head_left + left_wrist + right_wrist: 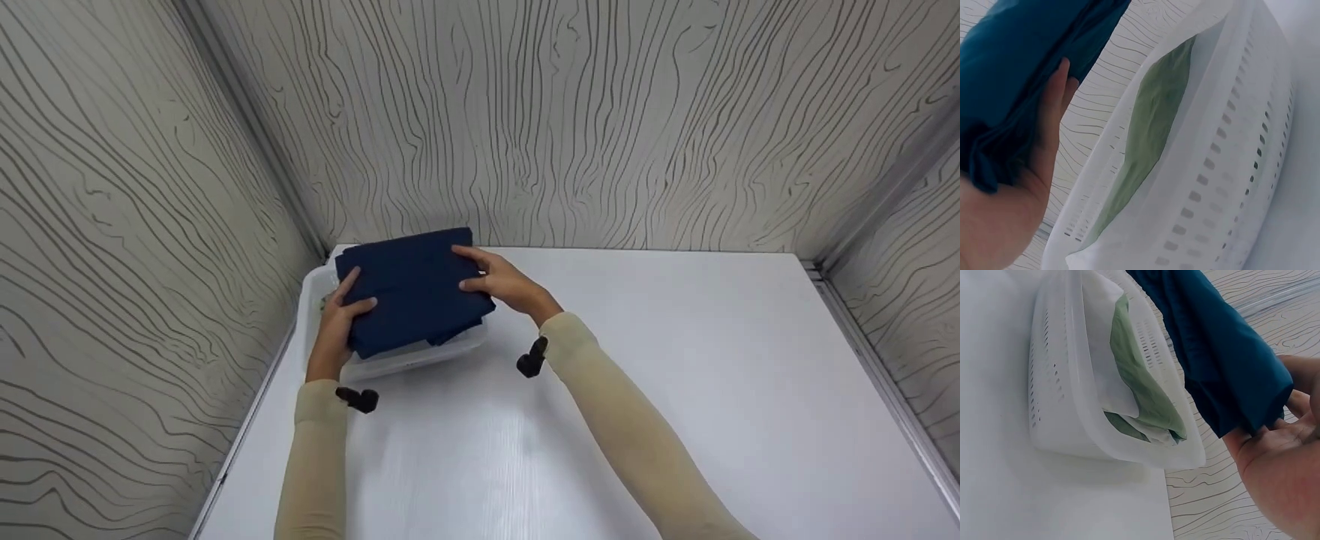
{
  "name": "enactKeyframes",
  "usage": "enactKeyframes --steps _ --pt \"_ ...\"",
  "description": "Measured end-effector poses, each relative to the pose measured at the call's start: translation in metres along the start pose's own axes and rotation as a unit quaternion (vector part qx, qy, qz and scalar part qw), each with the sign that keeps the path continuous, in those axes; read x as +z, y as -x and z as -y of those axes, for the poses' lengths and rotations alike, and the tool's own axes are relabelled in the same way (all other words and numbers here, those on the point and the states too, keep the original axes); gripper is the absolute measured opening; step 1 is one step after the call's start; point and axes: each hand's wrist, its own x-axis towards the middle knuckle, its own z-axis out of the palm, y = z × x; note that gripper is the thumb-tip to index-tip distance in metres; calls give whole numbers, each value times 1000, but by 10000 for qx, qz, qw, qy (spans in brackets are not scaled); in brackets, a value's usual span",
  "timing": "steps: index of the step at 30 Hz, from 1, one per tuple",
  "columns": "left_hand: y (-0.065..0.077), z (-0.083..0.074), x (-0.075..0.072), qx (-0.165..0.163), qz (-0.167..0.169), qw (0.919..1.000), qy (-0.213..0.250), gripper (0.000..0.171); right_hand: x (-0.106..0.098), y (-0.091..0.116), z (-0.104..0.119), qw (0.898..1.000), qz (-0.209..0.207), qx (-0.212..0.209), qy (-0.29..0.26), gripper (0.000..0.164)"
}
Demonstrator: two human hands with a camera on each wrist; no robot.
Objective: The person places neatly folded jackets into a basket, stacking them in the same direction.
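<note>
A folded dark blue cloth (416, 289) is held by both hands above a white plastic basket (397, 366) at the table's back left. My left hand (337, 322) grips its left edge, thumb on top and other fingers partly hidden beneath. At the opposite edge my right hand (506, 285) pinches the cloth, with the thumb and a finger on its upper face. In the left wrist view a green and white cloth (1157, 107) lies inside the basket, under the blue one. The right wrist view shows the blue cloth (1230, 354) in several thick layers.
The white table (675, 375) stretches right and forward of the basket. Wood-patterned panels (562, 127) rise behind it and at the left side, close to the basket. Small black devices (532, 357) are strapped at both wrists.
</note>
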Motion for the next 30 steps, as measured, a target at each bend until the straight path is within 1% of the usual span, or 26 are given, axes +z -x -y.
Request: enactKeyframes --steps 4,8,14,18,23,27,30 --pt "-2 0 -3 -21 -15 10000 -76 82 3 -2 0 10000 -40 40 41 74" --pt "-4 -4 -7 -8 -36 10000 -73 81 6 -3 4 9999 -92 77 75 73" --pt "-9 -7 -8 52 -87 9998 -195 80 7 -8 8 9993 -202 121 281 71" --pt "-15 -5 -10 50 -168 9993 -328 79 10 -13 8 9984 -265 163 464 70" --pt "-22 -2 -14 -21 -264 9978 -600 80 15 -18 2 9979 -347 258 476 69" --pt "-24 3 -18 -144 -356 9959 -819 80 21 -20 -3 9978 -349 279 483 69" --pt "-26 7 -20 -147 -409 9941 -994 80 25 -21 -6 9976 -365 296 499 68"
